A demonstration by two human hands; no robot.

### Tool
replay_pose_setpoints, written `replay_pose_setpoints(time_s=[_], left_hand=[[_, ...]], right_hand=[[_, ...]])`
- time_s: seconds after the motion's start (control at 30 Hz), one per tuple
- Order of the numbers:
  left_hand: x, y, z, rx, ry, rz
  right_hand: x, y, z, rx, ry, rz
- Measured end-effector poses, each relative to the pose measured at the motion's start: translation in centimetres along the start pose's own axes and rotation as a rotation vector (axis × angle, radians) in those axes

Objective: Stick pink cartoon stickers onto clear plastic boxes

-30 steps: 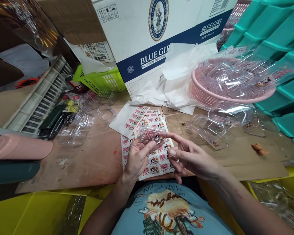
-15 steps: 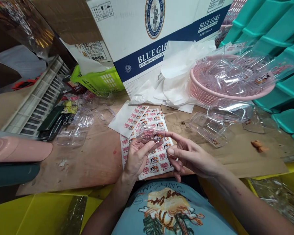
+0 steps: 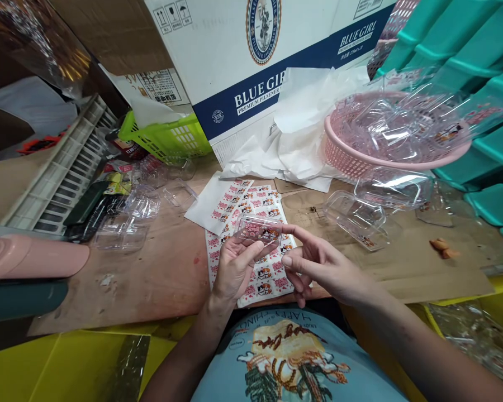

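Note:
My left hand (image 3: 236, 268) grips a small clear plastic box (image 3: 257, 230) between thumb and fingers. A cartoon cat sticker with pink lettering shows on the box. At the box's right edge is the index fingertip of my right hand (image 3: 314, 261); whether it presses on the plastic I cannot tell. That hand's thumb and other fingers are apart, the lower ones loosely curled, with nothing visible in them. Beneath both hands lie sheets of cat stickers (image 3: 263, 273) on the cardboard-covered table. One sheet (image 3: 224, 206) is partly bare backing paper.
A pink basket (image 3: 333, 145) heaped with clear boxes stands at the right, with loose clear boxes (image 3: 354, 218) before it. Crumpled white paper (image 3: 272, 162) lies against a beer carton (image 3: 222, 84). Clear containers (image 3: 121, 231) and a pink bottle (image 3: 46, 257) are at the left; teal bins (image 3: 494, 184) rise far right.
My right hand has shifted slightly, its fingers drawing a little closer to the box and curling a bit more. The left hand and box stay almost still.

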State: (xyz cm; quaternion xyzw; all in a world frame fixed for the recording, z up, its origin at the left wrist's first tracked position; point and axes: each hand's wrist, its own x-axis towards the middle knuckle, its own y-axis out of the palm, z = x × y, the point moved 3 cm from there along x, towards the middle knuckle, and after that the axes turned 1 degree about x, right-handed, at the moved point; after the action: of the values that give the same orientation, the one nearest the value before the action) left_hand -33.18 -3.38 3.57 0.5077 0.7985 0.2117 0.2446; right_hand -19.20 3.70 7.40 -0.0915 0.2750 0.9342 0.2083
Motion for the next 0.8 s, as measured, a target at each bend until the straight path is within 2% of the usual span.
replay_pose_setpoints(time_s=[0.23,0.57,0.67,0.8], left_hand=[[-0.1,-0.3,0.3,-0.006,-0.012,-0.026],[-0.1,-0.2,0.3,-0.029,-0.042,-0.046],[-0.1,-0.2,0.3,-0.021,-0.040,-0.058],[0.0,-0.2,0.3,-0.017,-0.021,-0.056]], right_hand=[[0.0,0.4,-0.3,-0.141,-0.037,-0.054],[0.1,0.2,-1.3,-0.731,-0.227,-0.234],[0.1,0.4,-1.3,-0.732,-0.241,-0.245],[0.0,0.6,-1.0,-0.571,-0.181,-0.204]])
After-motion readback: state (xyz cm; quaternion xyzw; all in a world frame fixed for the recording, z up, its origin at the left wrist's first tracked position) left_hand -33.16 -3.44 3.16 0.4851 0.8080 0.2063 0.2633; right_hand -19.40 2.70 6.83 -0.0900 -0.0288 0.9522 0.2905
